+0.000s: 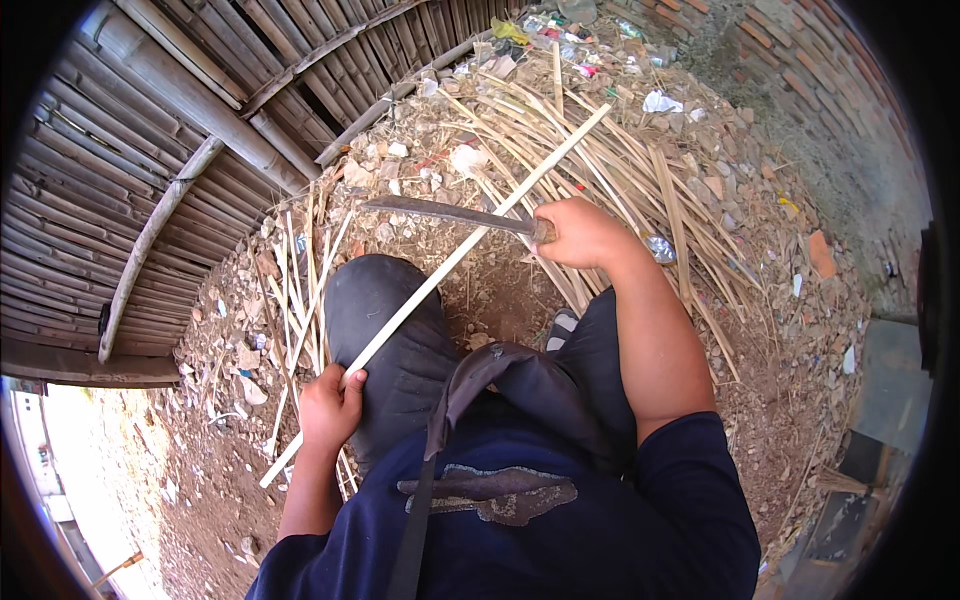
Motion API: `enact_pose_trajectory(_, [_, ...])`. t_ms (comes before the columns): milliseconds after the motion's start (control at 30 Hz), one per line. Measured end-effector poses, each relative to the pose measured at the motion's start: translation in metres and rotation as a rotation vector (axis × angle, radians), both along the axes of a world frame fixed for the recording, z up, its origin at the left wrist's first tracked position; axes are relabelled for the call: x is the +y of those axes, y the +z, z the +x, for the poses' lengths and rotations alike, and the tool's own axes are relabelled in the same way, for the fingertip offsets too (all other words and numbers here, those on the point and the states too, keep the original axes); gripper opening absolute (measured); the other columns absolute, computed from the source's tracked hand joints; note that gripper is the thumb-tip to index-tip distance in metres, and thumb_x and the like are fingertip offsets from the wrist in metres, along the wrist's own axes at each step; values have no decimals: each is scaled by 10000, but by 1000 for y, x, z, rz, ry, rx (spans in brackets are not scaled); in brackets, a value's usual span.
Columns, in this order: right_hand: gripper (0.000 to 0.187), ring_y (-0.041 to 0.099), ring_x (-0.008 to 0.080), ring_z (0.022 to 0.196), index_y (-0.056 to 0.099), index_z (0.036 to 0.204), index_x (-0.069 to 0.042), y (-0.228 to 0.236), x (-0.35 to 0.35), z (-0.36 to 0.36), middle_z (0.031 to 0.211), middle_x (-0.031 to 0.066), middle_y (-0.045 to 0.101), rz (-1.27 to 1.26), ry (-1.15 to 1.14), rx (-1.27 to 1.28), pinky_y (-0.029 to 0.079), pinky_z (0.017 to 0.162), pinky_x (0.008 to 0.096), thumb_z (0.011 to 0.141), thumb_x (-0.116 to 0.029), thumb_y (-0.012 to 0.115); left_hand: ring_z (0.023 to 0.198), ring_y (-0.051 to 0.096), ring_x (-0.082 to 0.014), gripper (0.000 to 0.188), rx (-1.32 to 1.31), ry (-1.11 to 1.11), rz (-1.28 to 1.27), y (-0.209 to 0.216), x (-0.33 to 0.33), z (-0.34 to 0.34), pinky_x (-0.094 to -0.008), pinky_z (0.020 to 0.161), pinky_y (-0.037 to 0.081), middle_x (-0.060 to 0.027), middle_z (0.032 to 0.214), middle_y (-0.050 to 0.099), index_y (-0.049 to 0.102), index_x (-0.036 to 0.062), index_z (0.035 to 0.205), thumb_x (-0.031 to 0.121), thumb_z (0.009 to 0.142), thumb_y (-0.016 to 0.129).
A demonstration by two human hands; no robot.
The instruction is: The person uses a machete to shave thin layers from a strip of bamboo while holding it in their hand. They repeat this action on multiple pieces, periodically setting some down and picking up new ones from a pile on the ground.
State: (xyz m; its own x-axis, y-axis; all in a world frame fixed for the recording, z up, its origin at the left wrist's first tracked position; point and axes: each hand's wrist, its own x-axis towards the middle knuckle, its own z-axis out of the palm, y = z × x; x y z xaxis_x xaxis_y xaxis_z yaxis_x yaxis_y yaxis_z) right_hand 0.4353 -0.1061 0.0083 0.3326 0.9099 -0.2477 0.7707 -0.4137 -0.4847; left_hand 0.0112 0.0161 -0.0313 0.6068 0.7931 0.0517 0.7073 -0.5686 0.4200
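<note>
My left hand (332, 408) is closed around a long pale bamboo strip (430, 288), near its lower end. The strip slants from the lower left, over my left knee, up to the far right. In my right hand (582, 234) is the handle of a long machete-like knife (440, 209), its dark blade pointing left. The blade crosses the strip a little past its middle; whether it cuts into the strip I cannot tell. Beyond my right hand lies a large heap of bamboo strips (610, 170). A smaller bunch of strips (297, 290) rests beside my left knee.
A bamboo slat wall (130, 200) rises at the left, a brick wall (800, 90) at the far right. Stones, plastic scraps and a crumpled white wrapper (661, 102) litter the dirt ground. A broken brick piece (822, 255) lies at the right.
</note>
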Motion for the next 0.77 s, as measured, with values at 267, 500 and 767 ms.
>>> enact_pose_trajectory(267, [286,705,381,930,718,988,-56,3,0,3,943,202,724,0,13,26,547,810,475,818,-277,787,573,612,-440,448,20,13,-16,1,0,0,-506,553,466,-194,608,602,528,33,731,368,957,723])
enact_pose_trajectory(500, [271,706,377,926,717,976,-64,-3,1,3,934,195,723,3,22,14,548,805,476,820,-274,786,591,609,-441,449,32,23,-17,1,-1,1,-509,563,462,-196,619,602,530,32,732,371,954,724])
enact_pose_trajectory(767, [285,712,371,939,720,1006,-75,-4,0,3,946,193,727,15,27,-6,552,817,479,821,-280,788,596,608,-444,453,15,32,-13,0,-1,1,-513,564,459,-194,624,604,535,35,734,382,950,730])
